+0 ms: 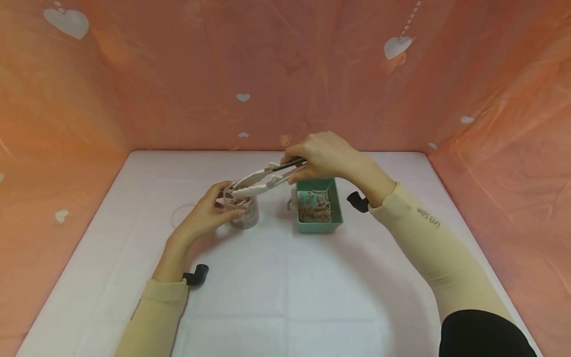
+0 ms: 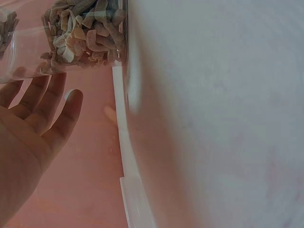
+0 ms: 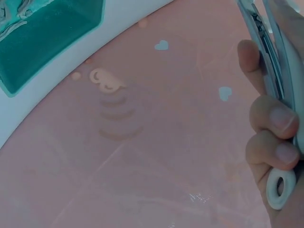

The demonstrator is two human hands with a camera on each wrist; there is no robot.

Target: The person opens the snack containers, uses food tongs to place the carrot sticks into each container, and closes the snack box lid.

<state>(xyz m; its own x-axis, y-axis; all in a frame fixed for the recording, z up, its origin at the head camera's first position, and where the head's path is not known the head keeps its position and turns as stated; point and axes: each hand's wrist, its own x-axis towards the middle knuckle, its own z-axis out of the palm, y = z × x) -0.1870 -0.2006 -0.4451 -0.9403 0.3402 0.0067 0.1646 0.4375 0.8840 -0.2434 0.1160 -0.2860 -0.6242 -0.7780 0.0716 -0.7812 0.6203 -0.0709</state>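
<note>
A clear jar point(image 1: 251, 218) with brown, dried strip-like pieces point(image 2: 97, 35) inside stands left of centre on the table. Around it curves my left hand point(image 1: 207, 213), thumb in front and fingers at the far side. My right hand point(image 1: 327, 156) grips a pair of tongs point(image 1: 272, 179) with pale tips, which slant down to the left into the jar's mouth. What lies between the tips cannot be made out. Right of the jar, a green rectangular container point(image 1: 318, 228) holds more of the brown strips point(image 1: 318, 213). In the right wrist view, curled fingers wrap the tongs' handles point(image 3: 285, 71).
A thin clear ring-shaped item, perhaps a lid point(image 1: 175, 214), lies on the table left of the jar. One loose brown piece point(image 1: 289, 204) lies beside the green container. The white-covered table point(image 1: 285, 287) is bordered by a pink curtain point(image 1: 285, 74) with hearts.
</note>
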